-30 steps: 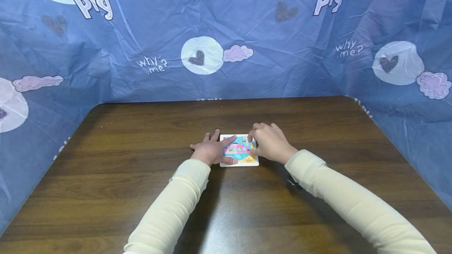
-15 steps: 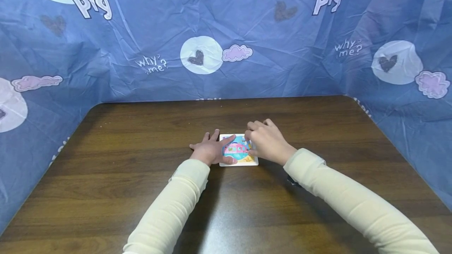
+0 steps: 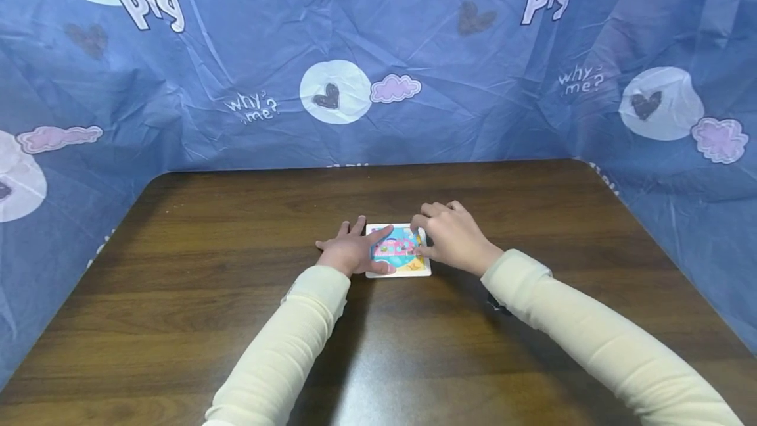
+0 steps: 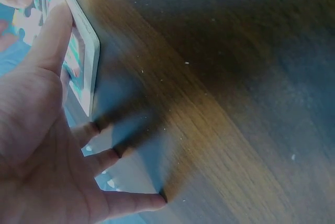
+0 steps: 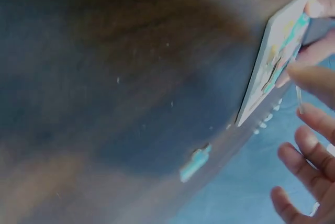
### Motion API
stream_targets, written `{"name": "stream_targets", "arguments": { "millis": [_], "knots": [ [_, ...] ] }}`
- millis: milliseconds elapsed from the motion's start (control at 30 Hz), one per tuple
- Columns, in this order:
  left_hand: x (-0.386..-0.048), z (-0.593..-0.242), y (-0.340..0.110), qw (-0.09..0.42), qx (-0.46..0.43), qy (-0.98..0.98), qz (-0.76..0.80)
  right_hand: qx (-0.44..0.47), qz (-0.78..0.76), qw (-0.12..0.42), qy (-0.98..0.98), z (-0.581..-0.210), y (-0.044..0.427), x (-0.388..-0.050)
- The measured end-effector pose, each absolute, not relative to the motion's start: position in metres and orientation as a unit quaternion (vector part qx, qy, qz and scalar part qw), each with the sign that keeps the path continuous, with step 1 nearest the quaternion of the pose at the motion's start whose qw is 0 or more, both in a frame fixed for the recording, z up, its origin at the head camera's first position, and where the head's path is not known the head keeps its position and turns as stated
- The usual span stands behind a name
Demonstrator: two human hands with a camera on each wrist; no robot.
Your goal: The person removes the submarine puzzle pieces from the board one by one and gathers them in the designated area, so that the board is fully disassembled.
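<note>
A white-bordered jigsaw puzzle (image 3: 401,273) with a pink and turquoise picture lies flat on the table in the head view. My left hand (image 3: 347,254) has its fingers spread, the thumb and index finger resting on the puzzle's left part. The other left fingertips touch the tabletop, as the left wrist view shows. Over the puzzle's right side, my right hand (image 3: 454,236) pinches a jigsaw piece (image 4: 30,25) between thumb and index finger. That piece appears nearly edge-on in the right wrist view. Its exact seat over the board is partly hidden by the fingers.
A loose turquoise jigsaw piece (image 5: 194,165) lies on the wooden table (image 3: 236,321) in the right wrist view; the right hand seems to hide it in the head view. Small crumbs dot the tabletop. A printed blue cloth (image 3: 378,31) hangs around the table's back and sides.
My right hand moved slightly left over the puzzle, then slightly back right, with its fingertips still at the puzzle's right part. The left hand stays in place on the board.
</note>
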State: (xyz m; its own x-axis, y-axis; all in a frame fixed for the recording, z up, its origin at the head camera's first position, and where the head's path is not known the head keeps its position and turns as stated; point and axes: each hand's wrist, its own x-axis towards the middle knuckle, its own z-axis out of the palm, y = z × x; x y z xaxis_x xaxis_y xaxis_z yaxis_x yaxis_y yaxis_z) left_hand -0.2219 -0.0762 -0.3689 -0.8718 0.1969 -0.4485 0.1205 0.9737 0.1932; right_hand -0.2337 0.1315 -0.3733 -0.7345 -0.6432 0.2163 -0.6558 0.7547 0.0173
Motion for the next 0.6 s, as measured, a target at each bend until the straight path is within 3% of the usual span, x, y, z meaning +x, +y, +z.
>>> {"name": "stream_targets", "arguments": {
  "millis": [200,600],
  "knots": [
    [-0.223,-0.37,-0.076,0.238,0.085,0.964,0.078,0.253,0.174,0.011,-0.952,-0.374,0.146,-0.241],
    [-0.222,-0.369,-0.076,0.228,0.084,0.966,0.09,0.177,0.263,-0.003,-0.949,-0.375,0.182,-0.253]
  ]
}}
